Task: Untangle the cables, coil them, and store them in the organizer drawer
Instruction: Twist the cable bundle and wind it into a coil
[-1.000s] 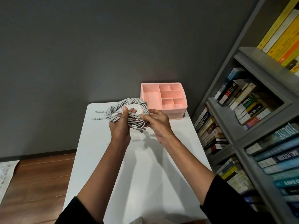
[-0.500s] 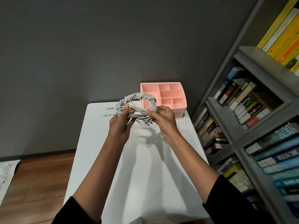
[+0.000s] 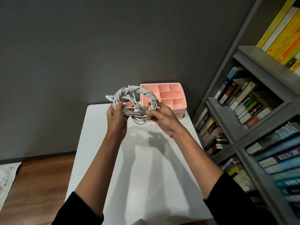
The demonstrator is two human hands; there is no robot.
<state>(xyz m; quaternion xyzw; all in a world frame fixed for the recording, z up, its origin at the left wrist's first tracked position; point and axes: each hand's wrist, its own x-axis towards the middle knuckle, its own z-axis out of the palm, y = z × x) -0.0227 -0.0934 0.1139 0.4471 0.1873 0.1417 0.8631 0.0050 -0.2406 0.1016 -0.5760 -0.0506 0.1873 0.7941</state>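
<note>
Head view. The cables (image 3: 135, 103) are grey and wound into one twisted ring, with a few loose strands crossing its middle. The ring is held in the air above the far half of the white worktop (image 3: 146, 168), clear of the surface; its shadow lies on the worktop beneath.

The left hand (image 3: 117, 118) grips the ring's left side, fingers curled round the strands. The right hand (image 3: 164, 120) holds the ring's lower right side, thumb and fingers closed on the bundle. A white connector (image 3: 108, 97) projects from the ring's upper left, just above the left hand.

The pink organizer (image 3: 179, 112) stands at the far right corner of the worktop. Its top is divided into open compartments. The ring and the right hand cover its left and front faces, so the drawer's state cannot be told.

Both forearms are bare, with black sleeves (image 3: 78, 211) showing at the near edge. A grey bookshelf (image 3: 267, 62) filled with books runs along the worktop's right edge. A wooden floor (image 3: 37, 184) shows beyond the left edge, and a dark grey wall (image 3: 81, 46) rises behind the far edge.
</note>
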